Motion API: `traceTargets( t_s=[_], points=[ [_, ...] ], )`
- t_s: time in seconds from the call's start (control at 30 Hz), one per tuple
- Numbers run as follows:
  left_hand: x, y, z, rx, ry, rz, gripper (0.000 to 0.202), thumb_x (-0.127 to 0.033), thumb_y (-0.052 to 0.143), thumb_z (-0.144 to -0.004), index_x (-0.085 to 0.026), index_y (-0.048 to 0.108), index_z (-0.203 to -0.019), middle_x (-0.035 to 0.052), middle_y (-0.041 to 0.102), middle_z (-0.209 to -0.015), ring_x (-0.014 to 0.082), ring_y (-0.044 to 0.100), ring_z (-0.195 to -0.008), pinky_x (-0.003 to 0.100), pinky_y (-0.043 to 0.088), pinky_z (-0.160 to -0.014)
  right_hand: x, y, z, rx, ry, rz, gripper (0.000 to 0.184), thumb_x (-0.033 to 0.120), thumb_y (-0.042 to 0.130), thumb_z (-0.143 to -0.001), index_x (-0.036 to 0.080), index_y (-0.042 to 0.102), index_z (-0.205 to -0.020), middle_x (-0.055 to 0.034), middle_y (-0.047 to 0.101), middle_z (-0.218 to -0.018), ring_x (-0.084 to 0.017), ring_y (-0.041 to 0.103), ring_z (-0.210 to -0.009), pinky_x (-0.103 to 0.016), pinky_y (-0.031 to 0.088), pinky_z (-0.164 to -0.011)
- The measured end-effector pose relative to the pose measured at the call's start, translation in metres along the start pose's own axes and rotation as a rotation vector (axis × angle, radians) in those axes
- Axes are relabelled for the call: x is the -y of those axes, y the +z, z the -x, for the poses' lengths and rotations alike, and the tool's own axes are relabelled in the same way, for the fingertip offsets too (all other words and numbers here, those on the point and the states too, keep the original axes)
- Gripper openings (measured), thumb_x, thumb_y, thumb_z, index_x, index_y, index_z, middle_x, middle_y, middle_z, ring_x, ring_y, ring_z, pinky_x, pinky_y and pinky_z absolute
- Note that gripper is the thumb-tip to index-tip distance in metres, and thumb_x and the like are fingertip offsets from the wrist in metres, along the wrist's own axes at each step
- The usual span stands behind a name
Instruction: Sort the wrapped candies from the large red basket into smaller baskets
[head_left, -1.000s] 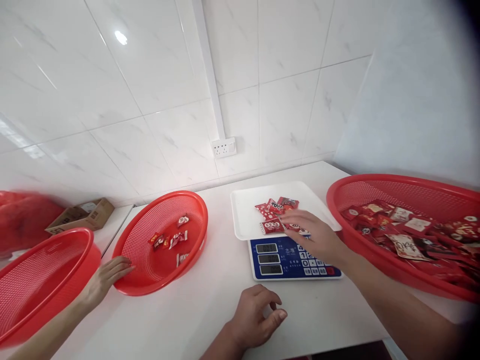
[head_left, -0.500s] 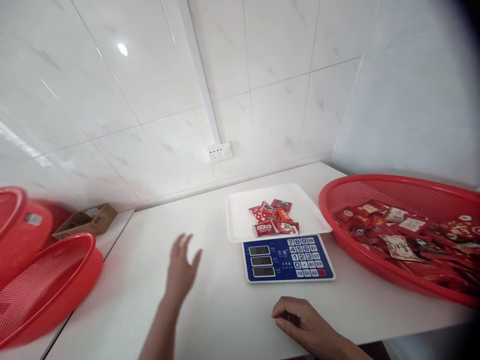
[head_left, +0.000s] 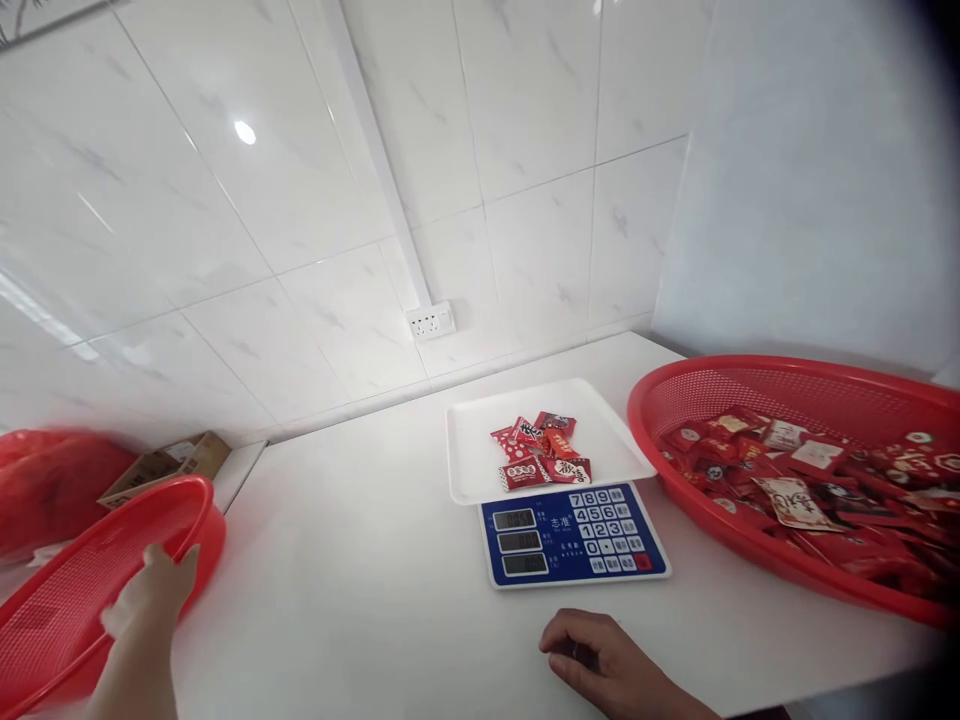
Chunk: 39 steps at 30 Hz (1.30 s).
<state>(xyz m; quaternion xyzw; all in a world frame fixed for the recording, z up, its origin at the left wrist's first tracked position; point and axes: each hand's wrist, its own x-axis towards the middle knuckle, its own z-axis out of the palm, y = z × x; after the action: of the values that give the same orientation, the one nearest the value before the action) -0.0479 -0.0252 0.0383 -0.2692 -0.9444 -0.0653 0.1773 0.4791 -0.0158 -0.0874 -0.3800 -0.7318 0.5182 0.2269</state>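
Note:
My left hand (head_left: 154, 595) is over the near side of a red mesh basket (head_left: 206, 535) at the left. Its fingers are spread, the thumb close to the rim; whether it touches is hard to tell. My right hand (head_left: 600, 660) rests on the white table just in front of a blue-faced digital scale (head_left: 555, 545). Those fingers are curled, and a dark spot inside them is too hidden to name. On the scale's white tray (head_left: 469, 470) lie several red wrapped snack packets (head_left: 551, 455).
At the right stands a large red basket (head_left: 645, 400) full of red and cream snack packets (head_left: 795, 500). Far left are a red plastic bag (head_left: 60, 485) and a cardboard box (head_left: 202, 460). A power socket (head_left: 431, 320) sits on the tiled wall.
My left hand has swung left from above the table to the red basket. The upper red basket at the far left is out of sight, exposing a red bag. My right hand stays curled.

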Motion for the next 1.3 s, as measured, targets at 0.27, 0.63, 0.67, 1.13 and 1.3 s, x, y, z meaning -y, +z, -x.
traceTargets(
  t_s=[0.27, 0.63, 0.67, 1.13, 1.3],
  points=[
    [-0.082, 0.004, 0.061, 0.268, 0.411, 0.079, 0.044, -0.036, 0.026, -0.093, -0.009, 0.053, -0.115, 0.0194, 0.065, -0.108, 0.03, 0.065, -0.095, 0.038, 0.05, -0.073, -0.001, 0.0, -0.003, 0.008, -0.006, -0.013, 0.03, 0.041, 0.048, -0.085, 0.017, 0.065, -0.085, -0.006, 0.065, -0.085, -0.017, 0.057, -0.077, -0.027, 0.045, -0.07],
    [-0.148, -0.037, 0.16, 0.503, 0.772, 0.32, 0.039, -0.038, 0.036, -0.092, -0.023, 0.05, -0.125, 0.0063, 0.061, -0.125, 0.0219, 0.062, -0.106, 0.029, 0.049, -0.076, -0.002, 0.0, 0.0, 0.014, 0.003, -0.022, 0.024, 0.037, 0.049, -0.085, 0.017, 0.064, -0.085, -0.0061, 0.066, -0.087, -0.017, 0.058, -0.081, -0.027, 0.045, -0.073],
    [-0.149, -0.041, 0.162, 0.521, 0.794, 0.332, 0.039, -0.038, 0.037, -0.092, -0.024, 0.051, -0.125, 0.0061, 0.062, -0.125, 0.0221, 0.063, -0.105, 0.03, 0.05, -0.075, -0.003, 0.0, -0.001, 0.013, 0.008, -0.02, 0.024, 0.036, 0.049, -0.084, 0.017, 0.064, -0.085, -0.0059, 0.066, -0.087, -0.017, 0.058, -0.08, -0.027, 0.045, -0.074],
    [-0.275, -0.074, 0.208, 0.695, 1.294, 0.548, 0.08, -0.055, 0.052, -0.083, -0.026, 0.016, -0.149, 0.0045, 0.022, -0.157, 0.0228, 0.014, -0.145, 0.038, 0.025, -0.114, -0.011, 0.004, 0.001, 0.001, -0.008, -0.027, 0.026, 0.04, 0.049, -0.086, 0.018, 0.063, -0.088, -0.006, 0.066, -0.089, -0.018, 0.059, -0.083, -0.028, 0.046, -0.074],
    [-0.329, -0.054, 0.208, 0.77, 1.355, 0.523, 0.111, -0.055, 0.071, -0.065, -0.017, 0.009, -0.15, 0.0156, 0.025, -0.154, 0.0336, 0.017, -0.143, 0.046, 0.025, -0.112, -0.016, 0.007, 0.002, -0.022, 0.011, -0.044, 0.026, 0.039, 0.048, -0.086, 0.018, 0.064, -0.09, -0.0058, 0.065, -0.089, -0.017, 0.058, -0.082, -0.028, 0.046, -0.073]
  ],
)
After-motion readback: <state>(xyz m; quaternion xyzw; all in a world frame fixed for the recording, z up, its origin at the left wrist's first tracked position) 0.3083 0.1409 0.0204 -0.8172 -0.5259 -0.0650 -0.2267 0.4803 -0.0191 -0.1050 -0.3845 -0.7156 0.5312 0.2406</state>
